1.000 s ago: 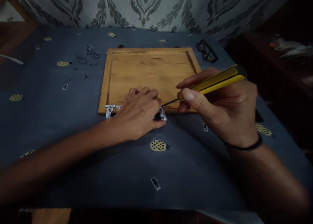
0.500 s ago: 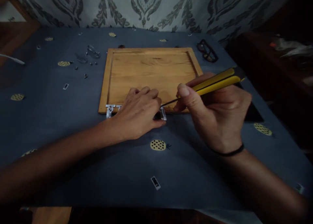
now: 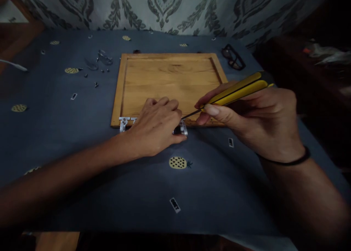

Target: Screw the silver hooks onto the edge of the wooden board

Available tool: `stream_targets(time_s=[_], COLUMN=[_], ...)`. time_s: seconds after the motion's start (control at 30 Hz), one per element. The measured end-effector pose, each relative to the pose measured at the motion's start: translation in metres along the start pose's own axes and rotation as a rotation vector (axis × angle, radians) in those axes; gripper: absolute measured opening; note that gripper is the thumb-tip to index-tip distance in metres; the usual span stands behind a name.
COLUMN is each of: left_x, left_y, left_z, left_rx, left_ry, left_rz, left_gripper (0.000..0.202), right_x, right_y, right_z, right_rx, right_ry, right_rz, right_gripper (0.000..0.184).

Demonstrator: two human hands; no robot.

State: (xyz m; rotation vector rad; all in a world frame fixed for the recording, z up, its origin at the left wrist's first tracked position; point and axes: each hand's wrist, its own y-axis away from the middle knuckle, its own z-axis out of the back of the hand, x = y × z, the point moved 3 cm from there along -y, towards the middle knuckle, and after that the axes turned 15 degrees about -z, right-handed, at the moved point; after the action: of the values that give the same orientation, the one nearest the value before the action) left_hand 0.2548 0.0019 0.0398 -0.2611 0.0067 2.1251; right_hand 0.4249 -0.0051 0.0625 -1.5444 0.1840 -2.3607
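Observation:
A square wooden panel lies flat on the blue patterned cloth. A silver metal hinge sits along its near edge. My left hand lies curled over the hinge, pressing it down and hiding its middle. My right hand grips a yellow-and-black screwdriver. Its thin shaft slants down to the left, and the tip meets the hinge's right end beside my left fingertips.
Several small screws and metal parts lie scattered at the back left. Black-framed glasses rest at the panel's far right corner. A white cable enters from the left. A patterned wall rises behind the table.
My right hand has turned on the screwdriver, its wrist swinging left and then back right. The tip stays at the hinge. My left hand has not moved.

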Motion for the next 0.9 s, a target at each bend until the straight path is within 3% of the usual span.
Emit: stream_targets(time_s=[0.1, 0.2, 0.3, 0.53, 0.9], left_x=[0.000, 0.000, 0.000, 0.000, 0.001], left_y=[0.001, 0.001, 0.000, 0.001, 0.000], left_z=[-0.001, -0.001, 0.000, -0.001, 0.000], left_rx=[0.017, 0.015, -0.008, 0.008, 0.025], left_ry=[0.012, 0.018, 0.009, 0.020, 0.021], left_rz=[0.017, 0.022, 0.014, 0.018, 0.022], left_gripper=[0.029, 0.028, 0.028, 0.029, 0.029], right_x=[0.001, -0.002, -0.006, -0.003, -0.003], right_y=[0.002, 0.004, 0.005, 0.007, 0.003], right_z=[-0.005, -0.010, -0.012, -0.008, -0.012], right_rx=[-0.114, -0.160, -0.212, -0.458, -0.342], right_ry=[0.081, 0.080, 0.050, -0.129, 0.009], right_rz=[0.082, 0.035, -0.016, 0.055, -0.004], right_gripper=[0.011, 0.012, 0.012, 0.014, 0.024])
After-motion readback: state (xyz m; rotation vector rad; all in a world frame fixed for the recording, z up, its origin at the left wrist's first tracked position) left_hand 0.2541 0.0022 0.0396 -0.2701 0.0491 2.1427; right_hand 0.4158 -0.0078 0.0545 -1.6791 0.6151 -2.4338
